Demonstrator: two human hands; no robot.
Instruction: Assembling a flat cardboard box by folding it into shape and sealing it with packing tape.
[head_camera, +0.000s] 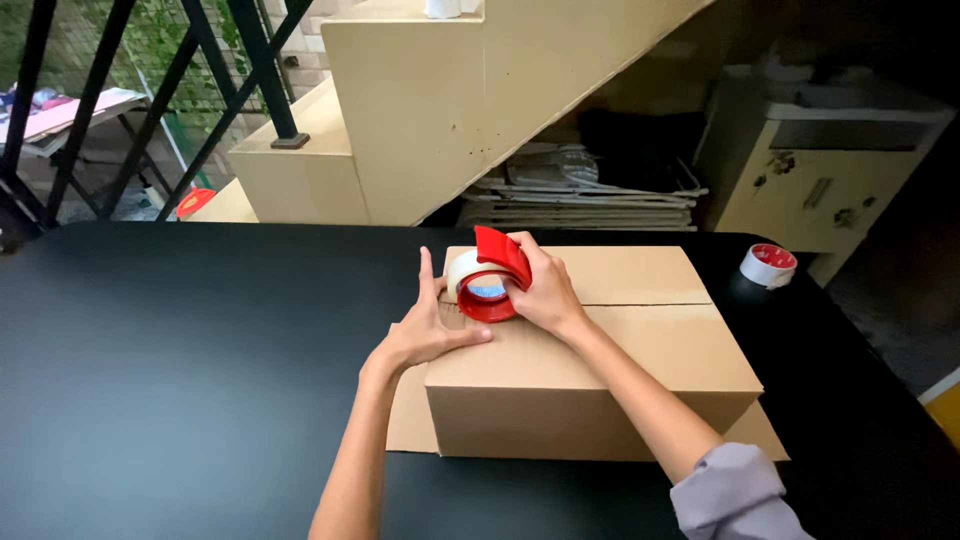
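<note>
This looks like a home's ground-floor storage nook used for packing. Beyond the fingers (428, 268) a cream staircase (420, 110) with a black railing (200, 90) rises; folded cardboard sheets (585, 195) are stacked beneath it. Right of the fingers stand a worn cream cabinet (820, 180) and a spare tape roll (768, 265) on the black table (180, 350).

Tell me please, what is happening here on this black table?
A person is working on a closed brown cardboard box that sits on the black table. The right hand grips a red handheld tape dispenser with a roll of tape, placed at the left end of the seam between the top flaps. The left hand lies flat on the box top beside it. A spare roll of tape with a red core rests on the table to the right.
</note>
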